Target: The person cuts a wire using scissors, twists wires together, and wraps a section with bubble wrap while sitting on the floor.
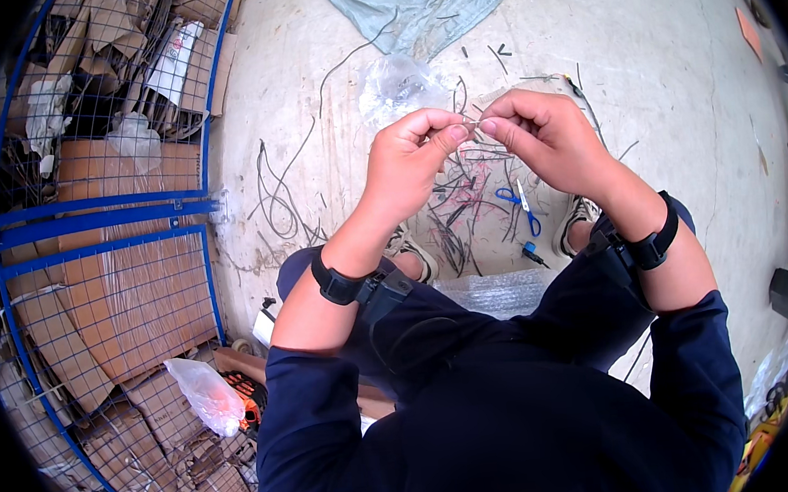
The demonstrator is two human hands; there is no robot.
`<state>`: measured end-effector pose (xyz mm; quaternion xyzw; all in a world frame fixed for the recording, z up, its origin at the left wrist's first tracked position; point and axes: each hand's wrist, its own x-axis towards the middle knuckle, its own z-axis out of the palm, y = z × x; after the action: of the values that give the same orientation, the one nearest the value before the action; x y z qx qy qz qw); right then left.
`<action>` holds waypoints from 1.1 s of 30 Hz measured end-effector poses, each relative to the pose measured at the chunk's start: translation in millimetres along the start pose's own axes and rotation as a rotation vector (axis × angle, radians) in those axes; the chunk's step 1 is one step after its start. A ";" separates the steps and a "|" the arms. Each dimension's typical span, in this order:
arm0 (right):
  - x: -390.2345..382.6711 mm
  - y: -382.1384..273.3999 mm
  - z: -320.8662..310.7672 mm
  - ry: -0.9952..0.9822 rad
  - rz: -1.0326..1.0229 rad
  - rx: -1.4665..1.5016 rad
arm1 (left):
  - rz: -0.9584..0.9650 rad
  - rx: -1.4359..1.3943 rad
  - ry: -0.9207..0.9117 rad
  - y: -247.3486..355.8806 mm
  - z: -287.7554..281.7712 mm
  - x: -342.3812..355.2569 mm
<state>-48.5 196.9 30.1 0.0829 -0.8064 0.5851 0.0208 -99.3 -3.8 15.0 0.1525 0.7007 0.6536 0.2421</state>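
1 head-worn fisheye looks steeply down at the hands (404, 161), fairly near.

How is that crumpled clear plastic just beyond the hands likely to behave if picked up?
The crumpled clear plastic is probably floppy, since it lies in irregular folds. It looks thin and see-through, so it is likely light and could drift if nudged. Its shiny highlights suggest it may be slippery.

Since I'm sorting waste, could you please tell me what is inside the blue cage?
Inside the blue cage are cardboard and crumpled plastic; whatever lies deeper behind them is covered.
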 end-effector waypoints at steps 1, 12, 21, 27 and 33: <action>0.0 -1.1 -0.8 -0.006 -0.002 0.000 | 0.024 0.032 -0.003 -0.7 -0.4 0.3; 7.2 0.8 -11.2 -0.020 0.092 -0.008 | -0.196 -0.432 -0.324 0.2 -3.4 -2.8; -0.4 4.0 6.3 0.013 -0.258 -0.191 | -0.217 -0.757 -0.286 -0.3 -3.8 0.1; 0.2 4.2 9.4 0.140 -0.097 -0.030 | -0.190 -0.758 -0.372 1.5 -8.7 -0.4; 0.6 9.1 13.2 0.094 0.144 0.145 | -0.124 -0.802 -0.313 4.3 -4.6 -2.7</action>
<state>-49.7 187.1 17.4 -0.0016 -0.7640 0.6451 0.0106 -100.0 -8.7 19.8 0.1012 0.3538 0.8273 0.4244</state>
